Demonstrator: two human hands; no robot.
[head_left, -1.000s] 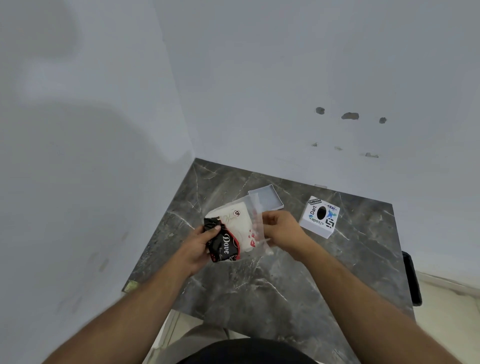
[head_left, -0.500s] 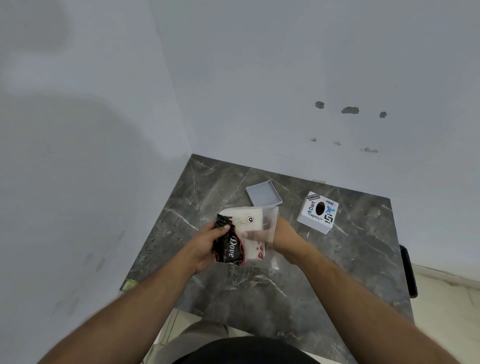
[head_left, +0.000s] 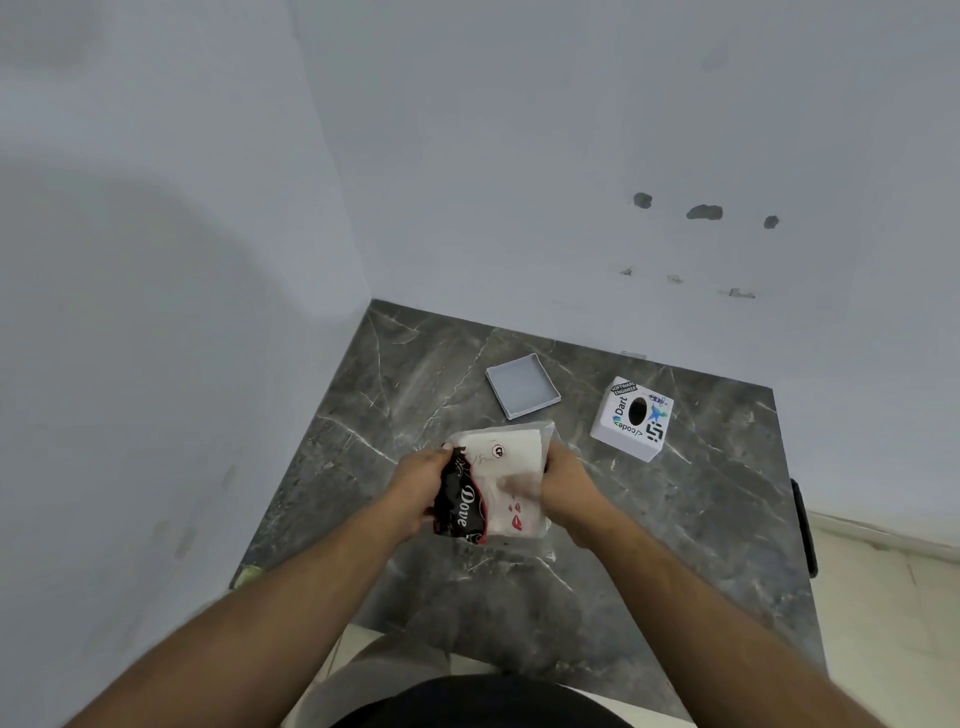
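While the left hand (head_left: 415, 487) is gripping the black packet (head_left: 460, 506) against the clear bag (head_left: 511, 467), which the right hand (head_left: 566, 486) is holding just beside it, the slick plastic is likely threatening to slip free.

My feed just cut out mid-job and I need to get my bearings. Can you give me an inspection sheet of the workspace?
Surface: dark grey marble-pattern table, pushed into a wall corner.
Job's things: black and red Dove packet lies against the left side of a clear bag, which holds white paper printed with red lips. Both are held over the table.
Clutter: shallow grey box, open; white sticker-covered box with an oval hole; greenish scrap at the near left corner.
Hands: left hand grips the Dove packet; right hand grips the clear bag.
Cables: nothing seen.
Surroundings: pale walls with chipped spots; black object at the table's right edge.
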